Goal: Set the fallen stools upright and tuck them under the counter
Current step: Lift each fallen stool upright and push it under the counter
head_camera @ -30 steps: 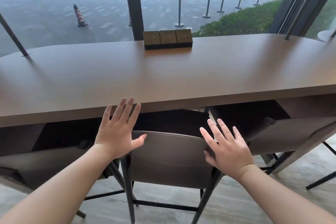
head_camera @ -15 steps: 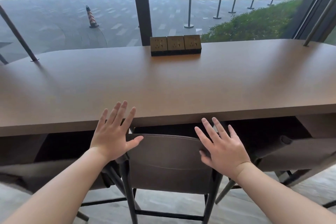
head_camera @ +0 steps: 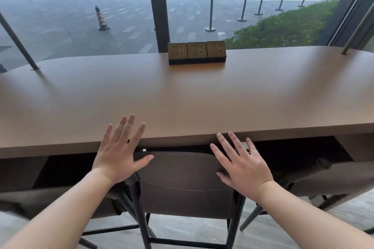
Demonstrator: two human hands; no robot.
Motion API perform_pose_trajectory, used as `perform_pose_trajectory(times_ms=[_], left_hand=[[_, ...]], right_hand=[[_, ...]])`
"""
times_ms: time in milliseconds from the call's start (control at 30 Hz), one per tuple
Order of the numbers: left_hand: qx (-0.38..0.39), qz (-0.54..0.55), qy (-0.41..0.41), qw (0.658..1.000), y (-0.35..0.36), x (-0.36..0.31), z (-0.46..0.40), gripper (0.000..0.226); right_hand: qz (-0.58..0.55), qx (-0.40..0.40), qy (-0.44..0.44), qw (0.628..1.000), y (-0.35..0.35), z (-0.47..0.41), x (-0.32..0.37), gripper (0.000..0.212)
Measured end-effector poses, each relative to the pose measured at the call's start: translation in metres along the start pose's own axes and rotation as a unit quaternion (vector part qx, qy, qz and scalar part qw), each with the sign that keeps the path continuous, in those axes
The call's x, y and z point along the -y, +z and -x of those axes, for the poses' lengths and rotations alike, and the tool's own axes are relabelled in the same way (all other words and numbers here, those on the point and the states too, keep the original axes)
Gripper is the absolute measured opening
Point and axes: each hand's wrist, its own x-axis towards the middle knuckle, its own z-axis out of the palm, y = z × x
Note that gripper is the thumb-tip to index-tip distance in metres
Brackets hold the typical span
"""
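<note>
Hands: left hand and right hand, lower centre of frame, fingers spread straight, palms against the backrest of the middle stool, gripping nothing. Step, as judged: tucking this upright stool under the counter. Next: a level push forward, backrest clearing the counter edge. Neighbouring stools at lower left and lower right appear tilted

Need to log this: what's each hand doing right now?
Left hand: open, fingers spread, at the middle stool's backrest.
Right hand: open, fingers spread, at the same backrest.
</note>
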Motion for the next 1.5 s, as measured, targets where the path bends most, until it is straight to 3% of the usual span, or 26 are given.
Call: perform_pose_trajectory(times_ms=[800, 1067, 1267, 1500], left_hand=[[-0.083, -0.005, -0.051, 0.995, 0.018, -0.063, 0.03, 0.097], [-0.135, -0.015, -0.034, 0.99, 0.021, -0.064, 0.018, 0.092], [-0.152, -0.039, -0.007, 0.988, 0.027, -0.052, -0.001, 0.09], [-0.155, -0.047, 0.008, 0.987, 0.04, -0.022, -0.006, 0.089]], right_hand=[[0.017, -0.054, -0.045, 0.997, 0.046, 0.014, -0.053, 0.085], [-0.009, -0.051, -0.036, 0.998, 0.048, 0.014, -0.058, 0.078], [-0.027, -0.001, 0.001, 1.0, 0.053, 0.036, -0.061, 0.085], [-0.05, 0.0, 0.015, 0.999, 0.053, 0.042, -0.025, 0.076]])
